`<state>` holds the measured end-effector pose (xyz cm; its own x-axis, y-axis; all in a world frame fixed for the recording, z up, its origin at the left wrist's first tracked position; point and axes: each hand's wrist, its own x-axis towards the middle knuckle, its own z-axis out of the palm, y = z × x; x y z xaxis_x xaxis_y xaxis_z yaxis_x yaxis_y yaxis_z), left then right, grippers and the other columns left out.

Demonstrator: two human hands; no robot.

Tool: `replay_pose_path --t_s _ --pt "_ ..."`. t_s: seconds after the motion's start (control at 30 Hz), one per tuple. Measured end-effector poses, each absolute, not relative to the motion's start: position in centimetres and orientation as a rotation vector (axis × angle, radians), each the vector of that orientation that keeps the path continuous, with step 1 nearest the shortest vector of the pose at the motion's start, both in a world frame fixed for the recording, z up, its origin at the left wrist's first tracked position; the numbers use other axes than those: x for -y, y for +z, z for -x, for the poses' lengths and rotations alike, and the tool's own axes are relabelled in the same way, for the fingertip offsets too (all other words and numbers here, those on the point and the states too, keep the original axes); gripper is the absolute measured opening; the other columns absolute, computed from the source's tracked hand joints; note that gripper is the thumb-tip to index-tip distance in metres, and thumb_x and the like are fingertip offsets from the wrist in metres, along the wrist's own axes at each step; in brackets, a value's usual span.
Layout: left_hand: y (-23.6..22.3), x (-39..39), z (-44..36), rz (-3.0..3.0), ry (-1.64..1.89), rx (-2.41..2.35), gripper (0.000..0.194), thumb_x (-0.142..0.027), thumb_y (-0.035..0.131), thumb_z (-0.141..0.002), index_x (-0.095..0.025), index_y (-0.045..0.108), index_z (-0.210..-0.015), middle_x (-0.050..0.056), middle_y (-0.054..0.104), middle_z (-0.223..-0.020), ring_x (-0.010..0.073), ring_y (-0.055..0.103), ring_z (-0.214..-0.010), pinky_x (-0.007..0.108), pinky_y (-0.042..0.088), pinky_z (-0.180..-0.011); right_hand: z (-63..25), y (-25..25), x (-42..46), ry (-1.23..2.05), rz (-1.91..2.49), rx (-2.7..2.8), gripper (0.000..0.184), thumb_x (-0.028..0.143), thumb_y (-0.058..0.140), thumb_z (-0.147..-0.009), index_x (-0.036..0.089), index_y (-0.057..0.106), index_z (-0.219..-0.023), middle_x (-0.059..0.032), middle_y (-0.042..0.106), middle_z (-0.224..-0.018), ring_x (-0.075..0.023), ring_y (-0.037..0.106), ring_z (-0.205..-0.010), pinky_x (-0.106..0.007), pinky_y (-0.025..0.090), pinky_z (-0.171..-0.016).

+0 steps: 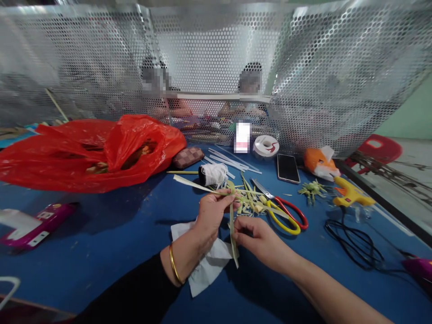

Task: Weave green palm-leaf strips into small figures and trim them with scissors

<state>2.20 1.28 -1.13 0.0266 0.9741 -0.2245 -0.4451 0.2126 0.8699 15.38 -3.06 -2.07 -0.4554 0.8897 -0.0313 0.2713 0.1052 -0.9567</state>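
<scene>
Between the fingertips of my left hand [214, 209] is the crossing of several pale green leaf strips [189, 183]; one end sticks out to the left. My right hand [254, 234] pinches the strip that hangs down toward me. A crumpled white cloth [211, 265] lies on the table beneath my hands. Just beyond them are a spool of white thread [214, 174] and a pile of green leaf scraps [248, 200]. Scissors [286, 216] with one red and one yellow handle rest right of the scraps.
A large red plastic bag [84, 153] fills the back left, beside a checkered pouch [188, 157]. To the right are a black phone [288, 168], a yellow glue gun [353, 192] and its coiled cord [354, 243]. Behind a perforated metal screen [216, 49], two people sit.
</scene>
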Motion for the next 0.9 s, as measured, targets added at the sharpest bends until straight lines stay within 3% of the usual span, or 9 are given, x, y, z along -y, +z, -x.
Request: replay_pose_path --t_s 0.17,0.3,0.37,0.47,0.57,0.63,0.77,0.9 --pt "-1.3 -1.2 -2.4 -0.645 1.184 -1.024 0.011 -0.005 0.069 -0.072 -0.010 0.066 -0.081 0.008 0.075 -0.077 0.0120 0.067 -0.057 0.022 0.054 -0.060 -15.0 -2.0 3.2 1.327 1.111 1.854 0.018 0.021 0.052 -0.080 0.020 0.046 -0.064 0.0043 0.046 -0.061 -0.0117 0.041 -0.060 -0.024 0.034 -0.058" --pt "-0.8 -1.4 -2.1 -0.655 1.104 -0.989 0.006 -0.014 0.064 -0.082 -0.009 0.067 -0.082 0.011 0.075 -0.079 0.0128 0.068 -0.060 0.021 0.054 -0.059 -14.8 -1.8 3.7 1.344 1.162 1.752 0.023 0.026 0.052 -0.084 0.020 0.049 -0.063 0.0028 0.052 -0.058 -0.0124 0.048 -0.057 -0.024 0.039 -0.056" --pt "-0.5 -1.5 -1.8 -0.655 1.077 -0.954 0.017 -0.023 0.059 -0.088 -0.009 0.067 -0.084 0.012 0.074 -0.080 0.0139 0.069 -0.062 0.021 0.055 -0.059 -15.2 -1.5 3.9 1.098 1.193 1.757 0.028 0.031 0.051 -0.088 0.020 0.051 -0.062 0.0023 0.052 -0.054 -0.0127 0.049 -0.052 -0.025 0.038 -0.053" --pt "-0.6 -1.5 -1.5 -0.680 1.050 -0.915 0.024 -0.032 0.057 -0.090 -0.010 0.068 -0.090 0.012 0.074 -0.083 0.0152 0.069 -0.064 0.023 0.055 -0.060 -16.3 -0.7 3.9 0.430 1.191 1.782 0.026 0.030 0.051 -0.091 0.020 0.055 -0.067 0.0007 0.053 -0.058 -0.0134 0.049 -0.053 -0.026 0.037 -0.054" --pt "-0.9 -1.5 -1.5 -0.764 1.025 -0.914 0.020 -0.029 0.065 -0.084 -0.011 0.069 -0.090 0.011 0.074 -0.083 0.0134 0.068 -0.063 0.023 0.055 -0.063 -17.1 -0.3 3.2 0.042 1.254 1.774 0.014 0.031 0.055 -0.089 0.019 0.062 -0.084 -0.0070 0.065 -0.081 -0.0207 0.059 -0.075 -0.032 0.043 -0.068" --pt "-1.0 -1.5 -1.5 -0.798 1.019 -0.929 0.016 -0.024 0.071 -0.078 -0.011 0.070 -0.088 0.008 0.074 -0.079 0.0126 0.067 -0.063 0.022 0.054 -0.063 -17.2 -0.4 2.6 0.073 1.343 1.815 0.016 0.034 0.057 -0.088 0.020 0.063 -0.091 -0.0088 0.068 -0.089 -0.0246 0.062 -0.084 -0.035 0.044 -0.074" --pt "-0.7 -1.5 -1.7 -0.880 1.064 -0.938 0.016 -0.020 0.073 -0.074 -0.012 0.072 -0.087 0.005 0.072 -0.066 0.0120 0.065 -0.059 0.021 0.049 -0.059 -17.1 -1.0 2.3 0.529 1.474 1.817 0.018 0.034 0.050 -0.092 0.022 0.062 -0.086 -0.0007 0.065 -0.066 -0.0176 0.058 -0.059 -0.028 0.041 -0.057" --pt "-0.3 -1.5 -1.7 -0.942 1.107 -0.953 0.012 -0.020 0.075 -0.071 -0.012 0.073 -0.080 0.003 0.069 -0.060 0.0102 0.060 -0.053 0.021 0.046 -0.057 -17.0 -1.1 2.4 0.641 1.475 1.797 0.020 0.034 0.049 -0.092 0.023 0.061 -0.081 -0.0009 0.065 -0.066 -0.0172 0.058 -0.061 -0.028 0.040 -0.060"
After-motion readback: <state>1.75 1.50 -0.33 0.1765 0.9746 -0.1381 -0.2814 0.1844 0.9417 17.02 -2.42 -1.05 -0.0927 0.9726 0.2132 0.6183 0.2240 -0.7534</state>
